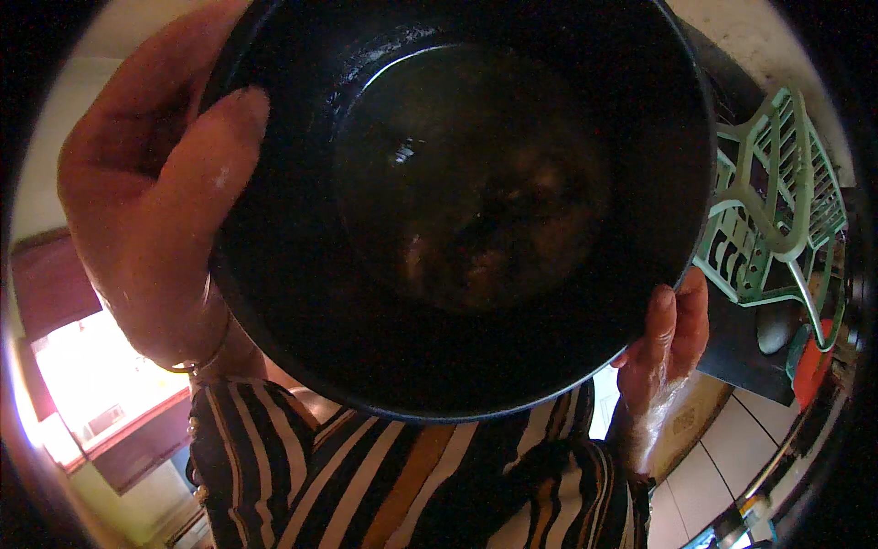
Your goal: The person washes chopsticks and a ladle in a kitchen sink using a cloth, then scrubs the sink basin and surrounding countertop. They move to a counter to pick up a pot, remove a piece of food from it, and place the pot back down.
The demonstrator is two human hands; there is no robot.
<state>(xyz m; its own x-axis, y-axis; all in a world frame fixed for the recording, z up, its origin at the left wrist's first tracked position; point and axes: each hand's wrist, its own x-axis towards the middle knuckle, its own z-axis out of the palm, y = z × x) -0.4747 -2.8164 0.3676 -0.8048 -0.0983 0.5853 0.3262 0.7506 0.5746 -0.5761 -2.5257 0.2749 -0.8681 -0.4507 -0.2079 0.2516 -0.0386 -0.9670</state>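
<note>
A large round black pan [283,302] fills the middle of the view, raised close in front of me with its inside facing up toward the head camera. My left hand [165,183] grips its left rim, the thumb lying over the edge onto the inner wall. Lower on the opposite side, my right hand [672,334] is closed on the rim. A shallow pool of liquid [439,174] seems to lie on the dark bottom, with glints and brownish reflections in it. The pan's underside and the fingers beneath it are hidden.
At the right stands a pale green plastic dish rack [777,192] on a dark counter [750,361]. A red object [814,371] lies just below it. Light floor tiles [700,480] show at lower right. On the left is a bright window [105,384].
</note>
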